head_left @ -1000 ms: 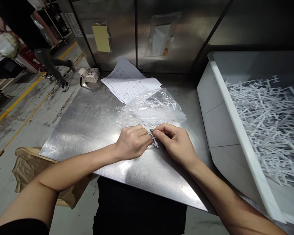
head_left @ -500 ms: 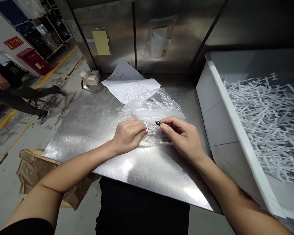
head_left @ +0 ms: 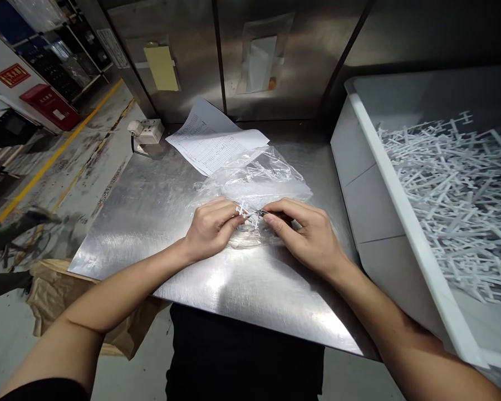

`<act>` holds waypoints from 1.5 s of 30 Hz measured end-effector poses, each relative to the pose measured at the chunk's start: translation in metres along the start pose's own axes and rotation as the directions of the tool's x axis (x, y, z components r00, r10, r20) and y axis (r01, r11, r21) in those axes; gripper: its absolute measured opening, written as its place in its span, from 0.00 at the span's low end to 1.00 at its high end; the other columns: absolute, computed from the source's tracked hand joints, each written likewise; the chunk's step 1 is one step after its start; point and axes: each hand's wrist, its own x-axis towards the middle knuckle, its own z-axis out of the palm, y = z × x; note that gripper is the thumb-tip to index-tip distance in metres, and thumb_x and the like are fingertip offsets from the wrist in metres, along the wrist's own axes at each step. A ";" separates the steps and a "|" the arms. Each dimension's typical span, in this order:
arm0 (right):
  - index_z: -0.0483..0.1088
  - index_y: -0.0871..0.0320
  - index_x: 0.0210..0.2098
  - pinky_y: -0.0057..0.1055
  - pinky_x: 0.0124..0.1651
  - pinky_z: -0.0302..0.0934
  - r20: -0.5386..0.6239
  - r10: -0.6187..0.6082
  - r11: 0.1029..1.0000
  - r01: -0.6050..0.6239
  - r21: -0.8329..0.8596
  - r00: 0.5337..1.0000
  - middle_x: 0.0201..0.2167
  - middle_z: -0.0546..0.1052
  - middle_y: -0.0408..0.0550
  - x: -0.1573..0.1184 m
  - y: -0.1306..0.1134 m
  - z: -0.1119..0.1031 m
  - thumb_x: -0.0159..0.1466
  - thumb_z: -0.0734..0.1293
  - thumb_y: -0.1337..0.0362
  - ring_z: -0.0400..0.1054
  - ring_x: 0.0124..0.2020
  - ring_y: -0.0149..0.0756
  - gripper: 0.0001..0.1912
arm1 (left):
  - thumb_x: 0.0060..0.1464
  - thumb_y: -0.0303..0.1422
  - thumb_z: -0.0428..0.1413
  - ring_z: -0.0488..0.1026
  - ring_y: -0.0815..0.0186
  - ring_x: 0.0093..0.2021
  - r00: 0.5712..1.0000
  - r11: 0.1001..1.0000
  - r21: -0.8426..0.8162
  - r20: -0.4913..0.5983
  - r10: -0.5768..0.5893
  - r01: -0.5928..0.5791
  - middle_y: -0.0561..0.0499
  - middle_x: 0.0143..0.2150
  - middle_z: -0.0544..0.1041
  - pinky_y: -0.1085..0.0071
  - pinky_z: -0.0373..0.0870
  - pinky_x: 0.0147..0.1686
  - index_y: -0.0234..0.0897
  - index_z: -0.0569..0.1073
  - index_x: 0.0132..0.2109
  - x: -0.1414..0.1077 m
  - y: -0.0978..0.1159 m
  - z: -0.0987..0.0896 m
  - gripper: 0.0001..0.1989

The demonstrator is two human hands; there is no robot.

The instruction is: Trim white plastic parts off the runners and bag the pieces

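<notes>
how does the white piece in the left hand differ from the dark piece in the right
Colour: the white piece is pale, while the dark piece looks blackish.
Outline: the white piece shows branching bars; the dark piece shows only a small end, too little to tell its full shape.
Side: the left hand pinches the white piece, the right hand the dark piece.
Both are held above the table.

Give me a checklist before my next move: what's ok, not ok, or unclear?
1. Left hand grips a white plastic piece: ok.
2. Right hand pinches a small dark part: ok.
3. Small dark part touching the white plastic piece: cannot tell, too small.
4. Printed sheets uncovered: not ok, clear plastic bag overlaps their near edge.
5. Loose white pieces inside the gray bin: ok.
</notes>
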 end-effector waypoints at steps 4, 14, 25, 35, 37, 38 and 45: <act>0.79 0.54 0.44 0.37 0.43 0.66 0.000 -0.075 0.997 0.075 0.019 0.997 0.38 0.84 0.47 0.000 0.003 -0.001 0.75 0.68 0.61 0.77 0.38 0.41 0.07 | 0.74 0.30 0.55 0.74 0.65 0.32 0.999 1.000 -0.001 -0.026 0.023 -0.023 0.49 0.31 0.79 0.66 0.68 0.38 0.35 0.77 0.38 0.000 0.000 0.000 0.12; 0.77 0.55 0.44 0.36 0.41 0.65 -0.012 -0.162 0.987 0.162 -0.003 0.987 0.37 0.81 0.46 -0.001 0.005 -0.002 0.75 0.69 0.64 0.75 0.36 0.39 0.04 | 0.73 0.28 0.56 0.76 0.64 0.35 0.997 0.998 0.021 -0.051 0.063 -0.062 0.47 0.35 0.81 0.65 0.70 0.40 0.35 0.76 0.40 -0.002 0.001 0.000 0.09; 0.77 0.55 0.45 0.37 0.40 0.64 -0.010 -0.202 0.979 0.202 -0.019 0.979 0.36 0.79 0.46 -0.001 0.003 -0.001 0.75 0.68 0.65 0.73 0.35 0.38 0.04 | 0.74 0.29 0.53 0.73 0.64 0.34 0.998 0.998 0.029 -0.011 0.060 -0.060 0.48 0.33 0.78 0.65 0.69 0.39 0.36 0.76 0.41 0.000 0.001 -0.003 0.10; 0.77 0.55 0.46 0.37 0.41 0.65 -0.017 -0.235 0.972 0.235 -0.008 0.972 0.37 0.81 0.48 -0.002 0.001 -0.001 0.75 0.69 0.65 0.75 0.37 0.40 0.04 | 0.75 0.30 0.53 0.71 0.65 0.33 0.993 0.994 0.051 -0.068 0.097 -0.093 0.49 0.32 0.78 0.66 0.68 0.38 0.36 0.75 0.40 0.002 0.005 -0.005 0.11; 0.77 0.54 0.46 0.37 0.41 0.65 -0.027 -0.229 0.973 0.229 -0.011 0.973 0.37 0.81 0.47 -0.003 0.001 -0.001 0.75 0.69 0.65 0.74 0.36 0.39 0.04 | 0.75 0.30 0.53 0.71 0.64 0.34 0.993 0.994 0.056 -0.062 0.098 -0.095 0.48 0.33 0.78 0.65 0.68 0.39 0.36 0.75 0.40 0.002 0.006 -0.005 0.11; 0.77 0.54 0.45 0.37 0.40 0.64 -0.032 -0.219 0.976 0.219 -0.014 0.975 0.36 0.81 0.47 -0.003 0.001 -0.001 0.75 0.69 0.64 0.74 0.36 0.39 0.04 | 0.75 0.30 0.52 0.71 0.64 0.34 0.994 0.994 0.057 -0.053 0.093 -0.090 0.48 0.33 0.79 0.65 0.69 0.39 0.36 0.75 0.40 0.002 0.007 -0.005 0.12; 0.79 0.55 0.40 0.34 0.35 0.62 0.016 0.018 0.999 -0.019 0.045 1.000 0.32 0.81 0.44 -0.008 0.003 0.005 0.74 0.69 0.60 0.72 0.31 0.36 0.08 | 0.75 0.32 0.53 0.76 0.67 0.32 0.992 0.995 0.006 0.078 -0.097 0.097 0.52 0.31 0.79 0.70 0.68 0.37 0.37 0.74 0.36 -0.003 0.014 -0.007 0.15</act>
